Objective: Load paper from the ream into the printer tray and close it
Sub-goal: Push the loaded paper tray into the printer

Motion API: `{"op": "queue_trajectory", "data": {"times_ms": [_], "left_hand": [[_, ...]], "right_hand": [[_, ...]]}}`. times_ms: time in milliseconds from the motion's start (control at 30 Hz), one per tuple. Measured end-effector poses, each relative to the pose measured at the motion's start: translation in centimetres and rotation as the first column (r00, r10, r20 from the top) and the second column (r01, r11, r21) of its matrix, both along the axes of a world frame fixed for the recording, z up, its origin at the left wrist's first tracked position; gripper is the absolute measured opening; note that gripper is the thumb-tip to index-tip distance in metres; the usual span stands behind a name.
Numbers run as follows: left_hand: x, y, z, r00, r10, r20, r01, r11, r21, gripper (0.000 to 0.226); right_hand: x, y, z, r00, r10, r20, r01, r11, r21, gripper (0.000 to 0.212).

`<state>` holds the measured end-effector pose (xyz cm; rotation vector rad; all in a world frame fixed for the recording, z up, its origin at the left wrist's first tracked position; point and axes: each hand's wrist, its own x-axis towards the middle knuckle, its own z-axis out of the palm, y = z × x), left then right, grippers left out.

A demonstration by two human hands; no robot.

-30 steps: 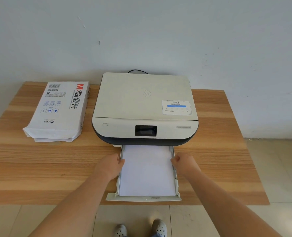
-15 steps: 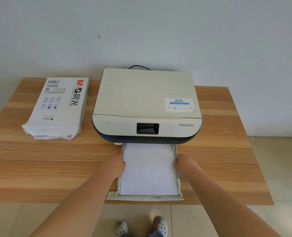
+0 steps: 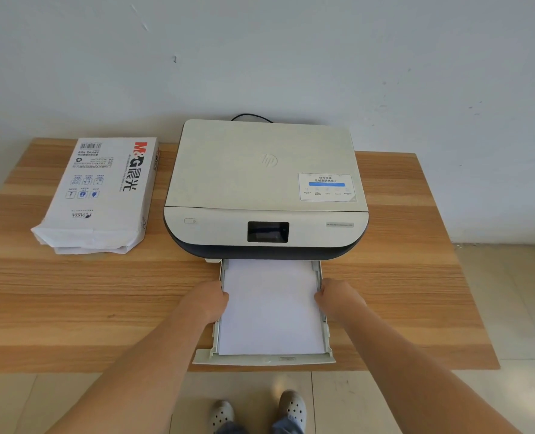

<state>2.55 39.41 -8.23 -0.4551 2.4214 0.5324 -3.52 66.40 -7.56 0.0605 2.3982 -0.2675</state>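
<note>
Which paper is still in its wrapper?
The ream left of the printer, wrapped with red M&G lettering. The paper in the tray lies bare between the hands.

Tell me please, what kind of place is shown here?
Probably a plain office corner or home workspace: a printer and an opened ream of paper sit on a wooden table against a bare pale wall, with a tiled floor beside it.
</note>
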Motion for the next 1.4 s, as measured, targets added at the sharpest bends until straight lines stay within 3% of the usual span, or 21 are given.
{"op": "queue_trajectory", "data": {"times_ms": [367, 1067, 1400], "left_hand": [[0.1, 0.3, -0.5, 1.0, -0.003, -0.031, 0.003, 1.0, 0.004, 0.03], [0.4, 0.1, -0.6, 0.997, -0.053, -0.05, 0.05, 0.997, -0.056, 0.027], [0.3, 0.4, -0.7, 1.0, 0.014, -0.028, -0.013, 1.0, 0.018, 0.022]], "right_hand": [[0.1, -0.3, 0.0, 1.0, -0.004, -0.007, 0.004, 1.0, -0.001, 0.024], [0.7, -0.6, 0.3, 0.999, 0.022, -0.049, -0.019, 0.998, 0.06, 0.021], [0.6, -1.1, 0.2, 1.0, 0.002, -0.025, -0.001, 0.998, 0.062, 0.027]]}}
